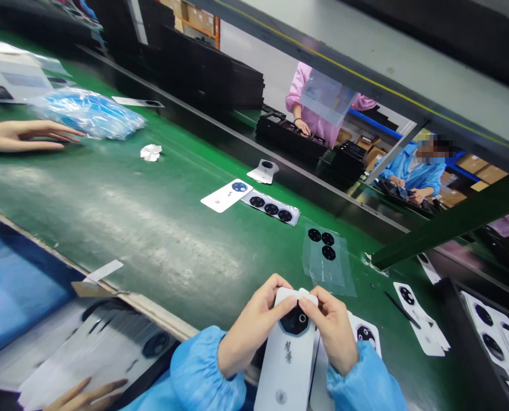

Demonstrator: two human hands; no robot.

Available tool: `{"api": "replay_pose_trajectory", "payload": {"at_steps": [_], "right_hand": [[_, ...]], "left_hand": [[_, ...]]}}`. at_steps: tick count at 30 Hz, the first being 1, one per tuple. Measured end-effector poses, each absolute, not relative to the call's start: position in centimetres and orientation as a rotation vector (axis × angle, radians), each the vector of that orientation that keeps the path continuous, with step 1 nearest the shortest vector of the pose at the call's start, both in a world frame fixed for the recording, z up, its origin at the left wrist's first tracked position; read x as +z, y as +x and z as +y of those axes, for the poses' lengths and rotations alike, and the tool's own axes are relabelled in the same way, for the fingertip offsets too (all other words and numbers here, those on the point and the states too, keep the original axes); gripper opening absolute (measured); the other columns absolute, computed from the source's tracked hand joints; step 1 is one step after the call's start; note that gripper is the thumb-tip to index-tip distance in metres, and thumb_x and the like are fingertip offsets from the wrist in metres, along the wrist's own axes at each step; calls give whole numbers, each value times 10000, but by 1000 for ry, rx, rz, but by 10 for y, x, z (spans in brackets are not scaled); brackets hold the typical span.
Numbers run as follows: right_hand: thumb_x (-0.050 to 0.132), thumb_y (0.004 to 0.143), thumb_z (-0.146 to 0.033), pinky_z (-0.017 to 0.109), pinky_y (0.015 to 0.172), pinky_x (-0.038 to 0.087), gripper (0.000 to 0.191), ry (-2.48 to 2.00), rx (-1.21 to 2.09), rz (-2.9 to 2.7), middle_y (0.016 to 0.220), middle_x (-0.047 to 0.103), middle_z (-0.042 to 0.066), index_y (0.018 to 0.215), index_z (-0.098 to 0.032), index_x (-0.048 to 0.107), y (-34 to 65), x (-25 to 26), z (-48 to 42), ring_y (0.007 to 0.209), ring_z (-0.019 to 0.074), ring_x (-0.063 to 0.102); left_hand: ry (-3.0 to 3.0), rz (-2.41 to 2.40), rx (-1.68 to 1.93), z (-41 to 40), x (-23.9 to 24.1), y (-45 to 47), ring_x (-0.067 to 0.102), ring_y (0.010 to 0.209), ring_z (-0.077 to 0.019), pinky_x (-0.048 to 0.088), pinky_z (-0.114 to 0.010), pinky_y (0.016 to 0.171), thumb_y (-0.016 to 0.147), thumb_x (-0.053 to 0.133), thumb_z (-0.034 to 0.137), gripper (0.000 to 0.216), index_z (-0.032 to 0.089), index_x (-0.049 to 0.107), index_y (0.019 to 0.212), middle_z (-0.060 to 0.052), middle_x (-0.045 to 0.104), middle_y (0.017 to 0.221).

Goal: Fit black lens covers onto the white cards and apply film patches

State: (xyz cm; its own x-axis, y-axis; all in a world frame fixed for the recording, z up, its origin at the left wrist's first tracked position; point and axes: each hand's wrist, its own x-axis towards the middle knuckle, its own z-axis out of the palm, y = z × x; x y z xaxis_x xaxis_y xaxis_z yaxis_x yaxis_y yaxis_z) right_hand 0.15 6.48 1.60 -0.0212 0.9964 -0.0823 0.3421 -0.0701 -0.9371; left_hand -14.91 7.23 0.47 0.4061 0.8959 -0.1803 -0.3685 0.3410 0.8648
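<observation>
- Another person's hand (32, 136) extends over a green bench (121, 217), just beside a plastic-wrapped blue bundle (96, 111).
- A loose white panel (220, 197) lies flat near a strip of black discs (271, 209).
- The worker's left hand (258, 319) clamps the top of the held panel (286, 365) at the bench's near side, thumb at its dark disc (294, 325).
- The right hand (334, 328) grips the opposite side.
- A black tray (464, 337) holds white panels (494, 325).

Fingers (283, 308) hold a white panel (285, 374) bearing a black disc (294, 324).
</observation>
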Motion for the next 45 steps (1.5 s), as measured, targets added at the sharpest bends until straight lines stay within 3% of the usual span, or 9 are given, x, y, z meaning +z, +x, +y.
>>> {"api": "replay_pose_trajectory", "payload": {"at_steps": [8,15,20,26,31,34,38,40,45], "right_hand": [[294,934,-359,218,466,278,359,-1573,503,-1753,530,345,-56,608,-211,326,1,20,51,465,87,341],[264,953,-319,220,445,280,335,-1579,360,-1803,524,389,-52,646,-217,352,5,28,45,440,92,383],[243,950,-388,229,465,294,376,-1599,551,-1714,524,371,-50,638,-215,362,8,28,44,466,102,389],[436,861,-523,241,519,427,375,-1491,971,-1393,665,518,-35,1040,-194,409,19,23,46,545,121,502],[561,809,-487,201,427,366,312,-1418,1354,-1390,677,588,-17,810,-179,507,36,13,33,443,72,484],[528,839,-477,177,350,261,311,-1431,1403,-1297,545,556,-41,810,-167,516,53,19,36,340,48,411],[631,776,-431,177,356,289,324,-1509,967,-1139,448,527,-52,896,-140,551,98,35,81,359,66,410],[642,776,-394,177,369,320,364,-1531,829,-1061,475,514,-76,1016,-149,522,127,39,120,384,73,420],[524,893,-317,280,620,518,252,-1669,732,-904,936,610,34,1070,-140,548,172,29,216,715,120,602]], "left_hand": [[970,759,849,82,14,-139,432,586,-96,335,-205,550,716,668,436,335,170,463,712,52,471,612],[1077,780,900,77,17,-127,376,568,-86,311,-195,537,676,683,272,292,184,405,662,75,416,584],[1114,836,937,76,19,-123,362,561,-90,302,-202,527,711,655,354,328,186,387,624,66,399,577],[872,802,1028,91,21,-124,396,521,-83,309,-194,499,690,662,402,341,179,409,636,65,425,559],[750,823,1192,109,18,-127,364,527,-74,326,-184,507,777,570,438,363,192,341,640,76,354,585],[769,794,1210,117,21,-125,457,647,-102,393,-203,592,823,518,460,308,187,435,707,44,454,691],[1217,837,1151,122,21,-129,482,1056,-191,394,-310,900,876,469,412,253,220,519,1033,-41,537,1113],[1662,844,966,118,13,-133,465,1112,-220,355,-372,969,850,532,349,265,231,525,1087,-55,547,1156],[2274,874,514,101,-28,-133,282,1315,-337,202,-550,1055,667,746,253,675,221,431,1264,-111,449,1364]]}}
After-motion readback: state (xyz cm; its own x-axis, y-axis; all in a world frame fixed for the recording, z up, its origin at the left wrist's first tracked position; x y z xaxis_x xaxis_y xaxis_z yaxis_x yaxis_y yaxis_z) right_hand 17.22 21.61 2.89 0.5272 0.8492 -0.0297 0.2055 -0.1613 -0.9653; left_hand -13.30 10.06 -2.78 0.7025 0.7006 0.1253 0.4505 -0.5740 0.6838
